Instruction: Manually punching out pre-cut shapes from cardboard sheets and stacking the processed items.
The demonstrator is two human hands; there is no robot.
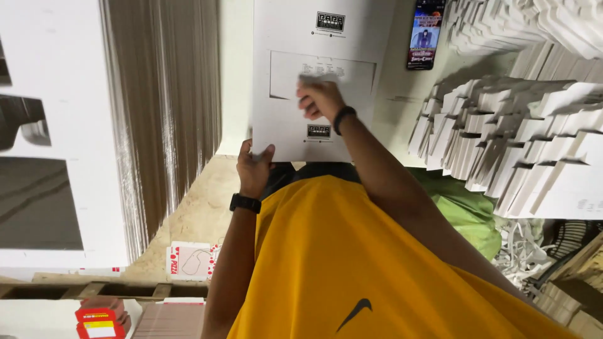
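Now left hand (254, 167) gripping cardboard sheet (289, 94), right hand (319, 100) pressing

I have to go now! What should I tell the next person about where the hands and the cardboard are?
Left hand: grips the near edge of the flat white cardboard sheet, thumb on top.
Right hand: lies flat on the middle of the sheet, blurred, beside a cut window flap.
The sheet lies flat on the pale table, not folded.
At the right: stacks of folded white boxes. At the left: a tall pile of flat sheets.
A phone with its screen lit lies beyond the sheet.
Done: many boxes are folded. Left: this sheet and the pile.
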